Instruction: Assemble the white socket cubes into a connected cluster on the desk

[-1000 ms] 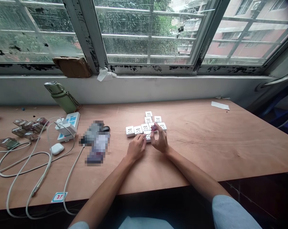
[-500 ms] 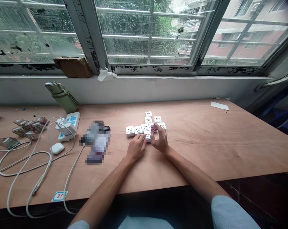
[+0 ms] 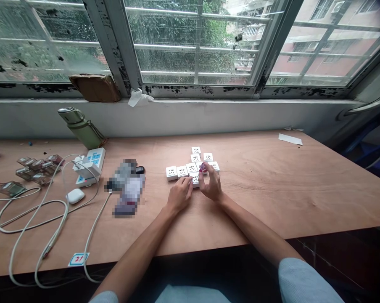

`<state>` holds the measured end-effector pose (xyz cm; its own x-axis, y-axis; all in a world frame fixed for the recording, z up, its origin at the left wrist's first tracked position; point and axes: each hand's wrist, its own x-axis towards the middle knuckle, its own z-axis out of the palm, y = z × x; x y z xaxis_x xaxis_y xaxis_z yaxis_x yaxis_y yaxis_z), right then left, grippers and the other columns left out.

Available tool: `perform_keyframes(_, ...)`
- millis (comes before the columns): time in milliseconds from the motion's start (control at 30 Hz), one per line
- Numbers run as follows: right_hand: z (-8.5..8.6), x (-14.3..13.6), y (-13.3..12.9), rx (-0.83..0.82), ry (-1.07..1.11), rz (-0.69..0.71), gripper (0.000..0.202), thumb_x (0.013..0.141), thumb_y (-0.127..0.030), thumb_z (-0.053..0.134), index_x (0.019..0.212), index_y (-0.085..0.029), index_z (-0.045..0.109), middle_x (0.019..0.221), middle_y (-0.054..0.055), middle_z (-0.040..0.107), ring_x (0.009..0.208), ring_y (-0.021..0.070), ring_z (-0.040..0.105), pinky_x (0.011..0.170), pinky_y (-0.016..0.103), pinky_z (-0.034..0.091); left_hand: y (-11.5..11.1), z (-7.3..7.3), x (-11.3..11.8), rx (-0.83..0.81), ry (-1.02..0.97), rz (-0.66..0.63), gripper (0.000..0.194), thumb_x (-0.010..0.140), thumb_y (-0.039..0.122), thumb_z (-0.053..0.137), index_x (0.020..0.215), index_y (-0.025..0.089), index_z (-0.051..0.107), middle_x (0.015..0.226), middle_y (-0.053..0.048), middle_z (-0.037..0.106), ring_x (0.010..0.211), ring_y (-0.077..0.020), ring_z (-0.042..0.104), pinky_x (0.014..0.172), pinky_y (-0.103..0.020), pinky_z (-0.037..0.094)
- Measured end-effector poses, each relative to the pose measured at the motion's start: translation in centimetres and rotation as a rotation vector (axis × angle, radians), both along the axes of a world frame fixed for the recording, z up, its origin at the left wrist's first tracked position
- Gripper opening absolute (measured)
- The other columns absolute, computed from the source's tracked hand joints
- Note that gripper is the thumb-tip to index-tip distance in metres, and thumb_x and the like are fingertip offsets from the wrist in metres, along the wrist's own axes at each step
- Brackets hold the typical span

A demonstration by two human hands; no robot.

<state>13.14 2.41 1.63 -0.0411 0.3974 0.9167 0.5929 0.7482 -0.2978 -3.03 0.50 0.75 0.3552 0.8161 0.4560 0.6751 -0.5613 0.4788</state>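
Observation:
Several small white square socket blocks (image 3: pixel 171 173) with dark slot marks on top stand in a cross-like group on the wooden table. My left hand (image 3: pixel 180 194) has its fingers bent and close together, gripping the left side of the nearest white socket block (image 3: pixel 195 179). Above the blocks my right hand (image 3: pixel 212 185) pinches a small purple-red piece (image 3: pixel 203 167) between thumb and fingers. That piece is too small to name. The right thumb is near the right side of the nearest block. Part of the block behind is hidden by the right fingers.
On the left lie white cables (image 3: pixel 64 206), a power strip (image 3: pixel 95 159), a white earphone case (image 3: pixel 75 196) and several small clear boxes (image 3: pixel 35 168). A green bottle (image 3: pixel 83 128) leans by the wall. A paper strip (image 3: pixel 290 139) lies at the back right.
The small piece in my right hand has turned slightly. Both hands stay in almost the same place, and the blocks have not moved.

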Motion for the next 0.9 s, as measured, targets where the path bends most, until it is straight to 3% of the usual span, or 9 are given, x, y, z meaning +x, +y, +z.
perform_keyframes(167, -0.05, -0.04, 0.05, 0.013, 0.016, -0.015, 0.054, 0.091, -0.014, 0.051, 0.142, -0.023, 0.035, 0.106, 0.01, 0.065, 0.093, 0.0216, 0.065, 0.08, 0.039, 0.059, -0.02, 0.01, 0.0, -0.004, 0.01, 0.005, 0.027, 0.098, 0.028, 0.041, 0.12, 0.022, 0.056, 0.11, -0.007, 0.063, 0.096, -0.0189, 0.063, 0.078, -0.03, 0.054)
perform_keyframes(633, -0.26, -0.04, 0.35, 0.002, 0.009, 0.008, 0.055, 0.09, -0.014, 0.055, 0.14, -0.026, 0.036, 0.095, 0.005, 0.063, 0.079, 0.0176, 0.062, 0.07, 0.035, 0.058, 0.05, -0.17, 0.03, 0.011, 0.014, 0.009, 0.027, 0.098, 0.028, 0.042, 0.12, 0.022, 0.056, 0.109, -0.007, 0.063, 0.095, -0.0191, 0.064, 0.076, -0.03, 0.054)
perform_keyframes(900, -0.15, -0.01, -0.01, -0.022, 0.01, 0.014, 0.054, 0.092, -0.013, 0.049, 0.143, -0.022, 0.033, 0.106, 0.011, 0.065, 0.095, 0.0216, 0.065, 0.08, 0.039, 0.059, -0.08, 0.03, 0.08, 0.004, 0.008, 0.01, 0.026, 0.098, 0.028, 0.042, 0.12, 0.022, 0.056, 0.109, -0.007, 0.063, 0.096, -0.0189, 0.064, 0.077, -0.029, 0.054)
